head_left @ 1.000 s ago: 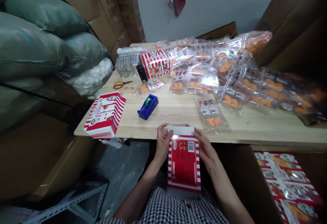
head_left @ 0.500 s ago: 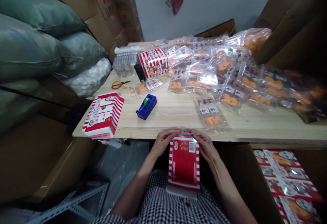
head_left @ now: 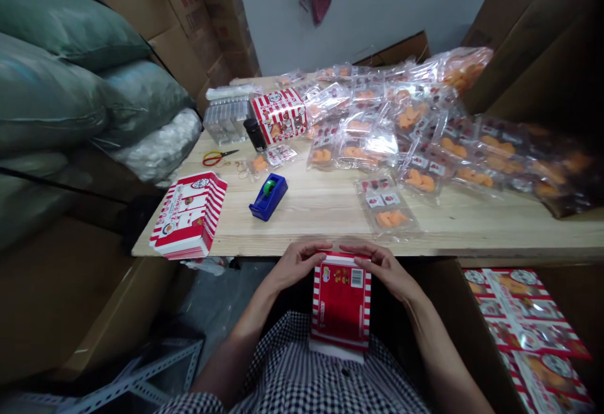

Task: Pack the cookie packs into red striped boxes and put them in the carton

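A red-and-white striped cardboard box (head_left: 340,304) stands tilted between my lap and the table's front edge, its barcode side facing me. At its far upper left corner, my left hand (head_left: 298,264) grips the edge with thumb and fingers. On the opposite corner my right hand (head_left: 383,268) holds it the same way, thumb on the near face. A pale flap (head_left: 336,351) sticks out at the box's lower end, over my checked shirt. The box's far side is hidden.
On the wooden table (head_left: 311,225) lie a stack of flat printed cartons (head_left: 189,216), a blue tape dispenser (head_left: 268,197), scissors (head_left: 219,157), a black bottle (head_left: 255,134), an assembled box (head_left: 279,115) and several clear packs (head_left: 387,206). An open carton (head_left: 472,363) with packed boxes stands at right.
The far end of the box has changed from an upright pale flap to a red edge folded over. My hands remain on both corners, with the right thumb now on the near face.
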